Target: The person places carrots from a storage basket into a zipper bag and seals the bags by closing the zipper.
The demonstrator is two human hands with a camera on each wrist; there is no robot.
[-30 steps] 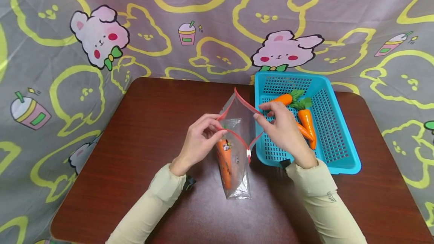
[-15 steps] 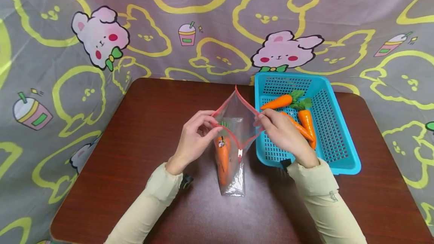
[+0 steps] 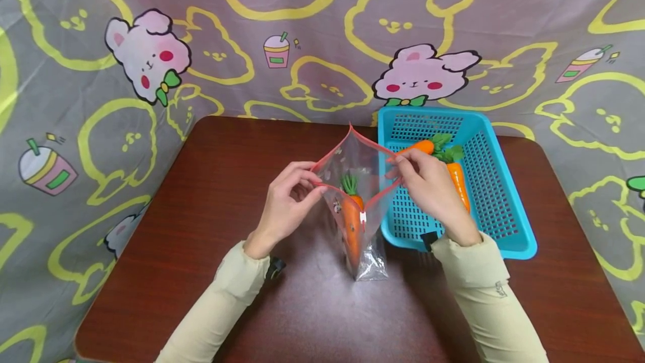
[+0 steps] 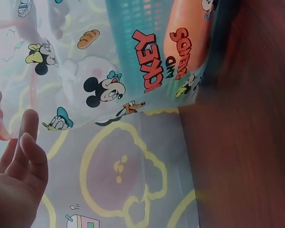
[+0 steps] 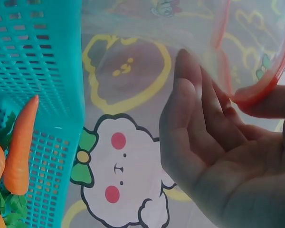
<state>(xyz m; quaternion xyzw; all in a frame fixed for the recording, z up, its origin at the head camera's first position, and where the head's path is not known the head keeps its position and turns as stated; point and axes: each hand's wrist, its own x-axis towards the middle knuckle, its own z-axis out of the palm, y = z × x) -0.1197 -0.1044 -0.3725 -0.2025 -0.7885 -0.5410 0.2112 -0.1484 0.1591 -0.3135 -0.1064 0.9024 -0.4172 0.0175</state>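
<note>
A clear zip bag (image 3: 372, 265) with a red rim and white slider (image 3: 363, 217) stands with its mouth spread wide. Inside lies an orange carrot (image 3: 351, 226), its green top toward the opening. My left hand (image 3: 289, 198) pinches the left corner of the rim between thumb and fingers. On the opposite side, my right hand (image 3: 430, 186) pinches the rim; the right wrist view shows its thumb on the red strip. Cartoon prints cover the bag's side (image 4: 147, 66) in the left wrist view, with the carrot (image 4: 187, 42) behind the lettering.
Right of the bag stands a blue plastic basket (image 3: 514, 206) holding several carrots (image 3: 457, 184) with leafy tops, partly hidden by my right hand. A dark brown table (image 3: 191, 228) lies beneath. Behind it hangs a patterned curtain (image 3: 327, 32).
Both hands have drawn the bag's mouth wider, the left hand moving left. The bag's lower end has swung right and the carrot inside has shifted right, its green top now plainer.
</note>
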